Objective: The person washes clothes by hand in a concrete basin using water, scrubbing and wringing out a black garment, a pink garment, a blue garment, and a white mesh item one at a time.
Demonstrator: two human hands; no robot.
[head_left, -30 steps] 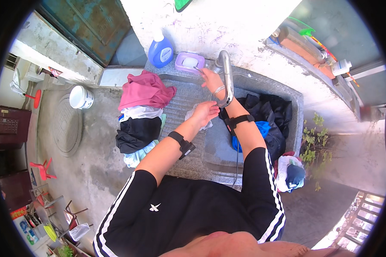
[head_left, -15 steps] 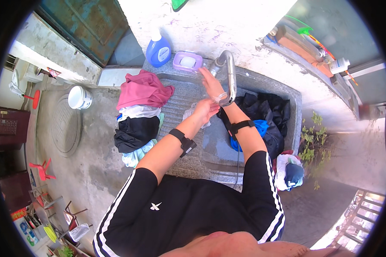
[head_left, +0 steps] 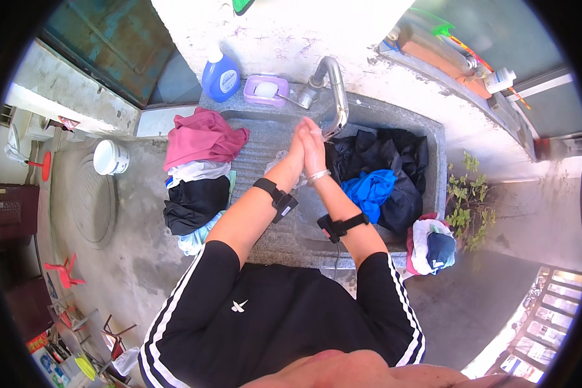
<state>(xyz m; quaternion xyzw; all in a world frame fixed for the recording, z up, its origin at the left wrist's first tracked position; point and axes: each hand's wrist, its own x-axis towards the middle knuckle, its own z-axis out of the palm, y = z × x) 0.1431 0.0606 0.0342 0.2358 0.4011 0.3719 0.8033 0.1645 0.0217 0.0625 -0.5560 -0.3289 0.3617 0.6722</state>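
Note:
Palm to palm, my left hand (head_left: 294, 155) and my right hand (head_left: 315, 150) press together with fingers stretched out, just left of the curved metal faucet (head_left: 338, 97). No object shows in either one. Both are over the grey stone sink (head_left: 438, 161), by its ribbed washboard part (head_left: 251, 169). A clear bracelet (head_left: 318, 175) circles my right wrist. Wet black clothes (head_left: 404, 155) and a bright blue cloth (head_left: 368, 193) lie in the basin to the right of my hands. Whether water is running is hard to make out.
A blue detergent bottle (head_left: 220, 82) and a purple soap dish (head_left: 252, 96) with white soap (head_left: 266, 89) stand on the back ledge. Folded clothes (head_left: 204, 139) pile on the left edge; another bundle (head_left: 428, 246) sits right. A white bucket (head_left: 112, 158) stands on the floor.
My right hand has come down from beside the faucet and met my left palm; before, the left fingers were at the right wrist. The view has shifted slightly.

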